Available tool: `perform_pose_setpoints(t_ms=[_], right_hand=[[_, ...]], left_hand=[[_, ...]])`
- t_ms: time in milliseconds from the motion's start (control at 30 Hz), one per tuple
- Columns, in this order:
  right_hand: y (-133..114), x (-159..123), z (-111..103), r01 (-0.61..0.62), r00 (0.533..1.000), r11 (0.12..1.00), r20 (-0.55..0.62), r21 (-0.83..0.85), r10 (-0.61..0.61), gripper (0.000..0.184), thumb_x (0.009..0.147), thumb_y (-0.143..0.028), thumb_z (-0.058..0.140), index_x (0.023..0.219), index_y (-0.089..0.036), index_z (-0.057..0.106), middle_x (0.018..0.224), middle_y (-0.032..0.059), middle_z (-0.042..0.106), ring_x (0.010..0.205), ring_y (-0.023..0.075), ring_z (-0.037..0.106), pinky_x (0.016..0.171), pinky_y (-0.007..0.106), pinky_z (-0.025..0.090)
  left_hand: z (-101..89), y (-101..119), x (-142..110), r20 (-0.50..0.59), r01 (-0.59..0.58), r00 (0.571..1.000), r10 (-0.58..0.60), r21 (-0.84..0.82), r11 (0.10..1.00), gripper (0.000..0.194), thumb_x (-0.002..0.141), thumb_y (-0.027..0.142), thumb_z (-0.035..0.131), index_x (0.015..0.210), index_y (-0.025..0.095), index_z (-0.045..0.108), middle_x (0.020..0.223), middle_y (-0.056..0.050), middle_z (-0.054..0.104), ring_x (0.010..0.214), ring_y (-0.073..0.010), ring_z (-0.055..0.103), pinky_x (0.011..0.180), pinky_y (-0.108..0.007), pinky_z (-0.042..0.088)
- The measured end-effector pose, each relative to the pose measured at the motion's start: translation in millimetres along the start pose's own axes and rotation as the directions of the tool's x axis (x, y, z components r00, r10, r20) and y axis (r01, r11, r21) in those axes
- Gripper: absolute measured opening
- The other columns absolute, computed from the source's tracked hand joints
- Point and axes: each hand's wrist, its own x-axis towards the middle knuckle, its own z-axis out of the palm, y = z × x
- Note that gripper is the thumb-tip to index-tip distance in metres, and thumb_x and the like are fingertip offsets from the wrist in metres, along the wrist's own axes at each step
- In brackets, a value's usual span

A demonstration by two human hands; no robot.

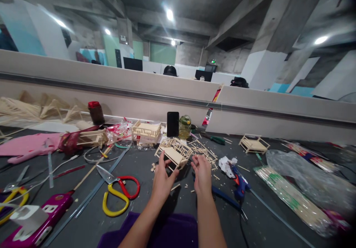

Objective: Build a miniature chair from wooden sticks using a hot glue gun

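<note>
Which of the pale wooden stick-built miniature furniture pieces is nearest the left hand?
The pale wooden piece in front of the black upright phone: the left hand overlaps it in view, while the others stand farther off.

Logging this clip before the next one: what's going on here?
At a cluttered dark table, a person has the left hand at a small wooden stick model, fingers seemingly touching it. The right hand is by the model's other side, fingers half curled; whether it holds anything is unclear. Loose sticks lie scattered behind and to the right. Scissors lie to the left, a blue glue gun to the right.
</note>
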Motion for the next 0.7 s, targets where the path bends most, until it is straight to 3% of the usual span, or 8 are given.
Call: perform_pose_setpoints(t_ms=[133,300,400,467,567,700], right_hand=[[1.2,-0.4,0.9,-0.020,1.000,1.000,-0.015,0.005,0.020,0.031,0.063,-0.044,0.068,0.081,-0.021,0.062,0.087,0.0019,0.068,0.098,0.0210,0.065,0.083,0.033,0.049],[2.2,-1.2,2.4,-0.028,0.999,1.000,-0.021,0.000,0.028,0.030,0.062,-0.044,0.067,0.080,-0.021,0.061,0.086,0.0023,0.068,0.097,0.0212,0.065,0.084,0.033,0.049],[3.3,-2.1,3.4,-0.028,0.999,1.000,-0.026,-0.003,0.028,0.029,0.062,-0.044,0.067,0.079,-0.021,0.061,0.084,0.0020,0.068,0.096,0.0211,0.065,0.084,0.033,0.049],[4.0,-2.9,4.1,-0.028,0.999,1.000,-0.023,-0.006,0.028,0.029,0.062,-0.045,0.067,0.078,-0.021,0.061,0.084,0.0019,0.069,0.095,0.0211,0.066,0.083,0.033,0.049],[4.7,-4.5,5.3,-0.033,0.999,0.999,-0.010,-0.012,0.032,0.028,0.062,-0.045,0.067,0.077,-0.022,0.061,0.083,0.0016,0.069,0.093,0.0205,0.066,0.081,0.032,0.049],[3.5,-7.4,7.7,-0.046,0.999,0.999,0.007,-0.012,0.046,0.029,0.062,-0.045,0.069,0.077,-0.022,0.060,0.082,0.0010,0.069,0.088,0.0196,0.067,0.076,0.029,0.050]], left_hand=[[-1.4,0.5,-2.4,0.038,-0.068,0.997,0.060,0.286,0.956,0.085,0.075,0.027,0.067,0.150,0.022,0.029,0.105,-0.011,0.064,0.098,-0.0269,0.054,0.089,-0.041,0.041],[-1.4,-6.1,2.4,0.035,-0.103,0.995,0.096,0.372,0.922,0.067,0.073,0.021,0.067,0.138,0.024,0.051,0.096,-0.009,0.067,0.092,-0.0270,0.053,0.084,-0.039,0.042],[-4.5,-11.1,6.6,0.020,-0.112,0.994,0.111,0.308,0.945,0.042,0.074,0.021,0.065,0.116,0.023,0.069,0.085,-0.007,0.068,0.087,-0.0258,0.055,0.083,-0.038,0.042],[-8.0,-12.3,9.0,0.003,-0.123,0.992,0.125,0.232,0.965,0.032,0.075,0.022,0.063,0.104,0.022,0.074,0.084,-0.007,0.070,0.087,-0.0251,0.057,0.083,-0.037,0.043],[-13.5,-10.1,12.1,-0.033,-0.092,0.995,0.096,0.101,0.991,0.029,0.075,0.026,0.062,0.100,0.022,0.075,0.088,-0.006,0.071,0.084,-0.0230,0.060,0.080,-0.035,0.044],[-19.1,-2.4,15.6,-0.040,0.023,0.999,-0.029,-0.153,0.988,0.034,0.073,0.035,0.068,0.102,0.018,0.073,0.078,-0.002,0.069,0.072,-0.0182,0.060,0.070,-0.029,0.045]])
